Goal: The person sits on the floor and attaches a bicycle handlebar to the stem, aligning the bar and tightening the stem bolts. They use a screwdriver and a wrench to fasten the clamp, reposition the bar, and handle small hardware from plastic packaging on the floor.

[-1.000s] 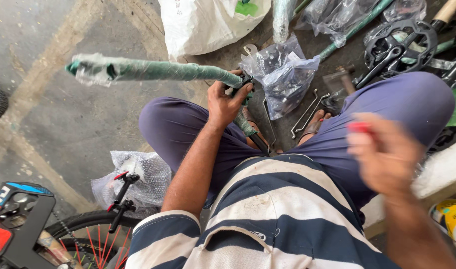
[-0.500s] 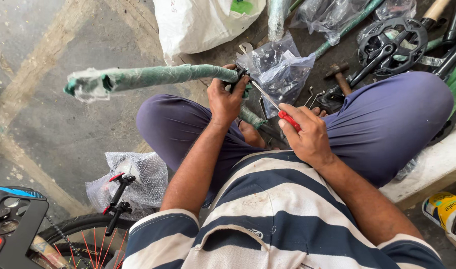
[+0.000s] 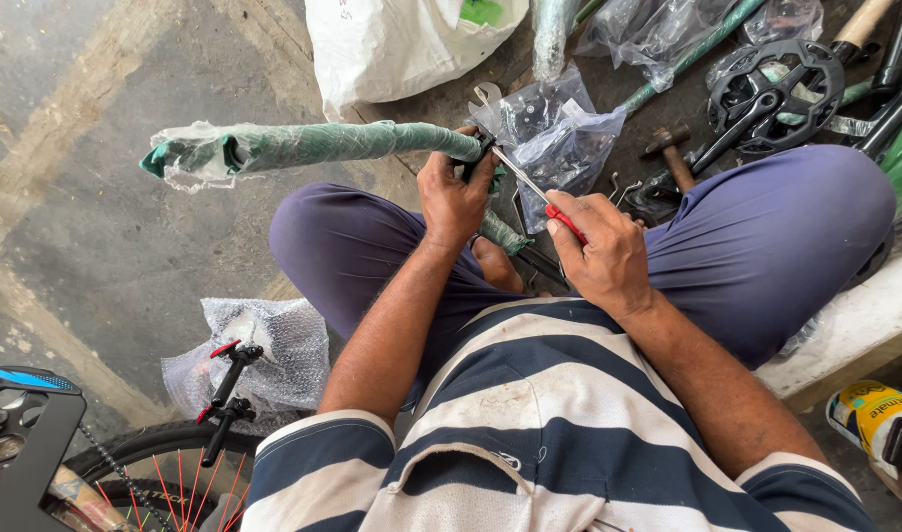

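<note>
My left hand (image 3: 455, 197) grips the near end of a long green tube wrapped in clear plastic (image 3: 313, 145), which sticks out to the left above my lap. My right hand (image 3: 603, 251) is closed around the red handle of a screwdriver (image 3: 530, 187); its metal shaft points up-left, with the tip at the tube's end beside my left fingers. Both hands sit between my knees, over purple trousers.
A hammer (image 3: 672, 158), a black crankset (image 3: 776, 84), clear plastic bags (image 3: 559, 128) and a white sack (image 3: 401, 44) lie on the floor ahead. A bubble-wrapped part (image 3: 259, 355) and a bicycle wheel with orange spokes (image 3: 165, 473) are at lower left.
My right hand came in from the right with the red-handled screwdriver and brought its tip to the tube's end. My left hand stayed on the tube.
</note>
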Motion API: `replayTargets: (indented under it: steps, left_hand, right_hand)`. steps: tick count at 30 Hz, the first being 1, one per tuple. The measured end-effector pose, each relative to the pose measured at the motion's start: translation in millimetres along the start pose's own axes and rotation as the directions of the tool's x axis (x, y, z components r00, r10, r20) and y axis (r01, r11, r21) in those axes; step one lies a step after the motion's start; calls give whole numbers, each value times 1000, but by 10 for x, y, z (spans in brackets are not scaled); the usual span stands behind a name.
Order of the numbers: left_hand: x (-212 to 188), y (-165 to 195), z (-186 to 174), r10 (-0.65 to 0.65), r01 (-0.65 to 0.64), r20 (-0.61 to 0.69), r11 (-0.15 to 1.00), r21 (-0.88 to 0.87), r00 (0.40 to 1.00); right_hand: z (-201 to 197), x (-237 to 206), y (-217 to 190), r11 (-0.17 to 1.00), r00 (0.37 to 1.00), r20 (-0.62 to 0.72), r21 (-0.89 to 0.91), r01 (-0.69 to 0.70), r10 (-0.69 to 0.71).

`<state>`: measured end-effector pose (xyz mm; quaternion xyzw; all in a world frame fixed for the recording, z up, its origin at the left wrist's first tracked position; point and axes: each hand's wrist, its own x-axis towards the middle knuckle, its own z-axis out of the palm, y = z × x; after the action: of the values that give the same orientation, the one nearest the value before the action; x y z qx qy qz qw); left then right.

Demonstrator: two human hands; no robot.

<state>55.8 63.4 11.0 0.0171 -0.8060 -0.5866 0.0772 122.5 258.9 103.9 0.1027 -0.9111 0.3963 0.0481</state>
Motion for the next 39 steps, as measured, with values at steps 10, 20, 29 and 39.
replayTargets:
  steps: [10,20,29,39]
  left_hand:
    - [-26,14,2,-41,41,16,999,-14,999]
    - [-54,25,63,14,-13,-47,1000,25,999]
    - [-51,59,60,-35,36,-48,999,21,998]
    - [-85,-5,44,-44,45,-33,999,3,998]
  right_hand:
    - [-40,29,-75,821,943,42,-480,309,-330]
    - [22,-4,115,910,968,187,349,-223,166]
    - [56,23,91,454,709,469,549,-701,527]
    - [12,35,66,558,785,318,566,-607,532]
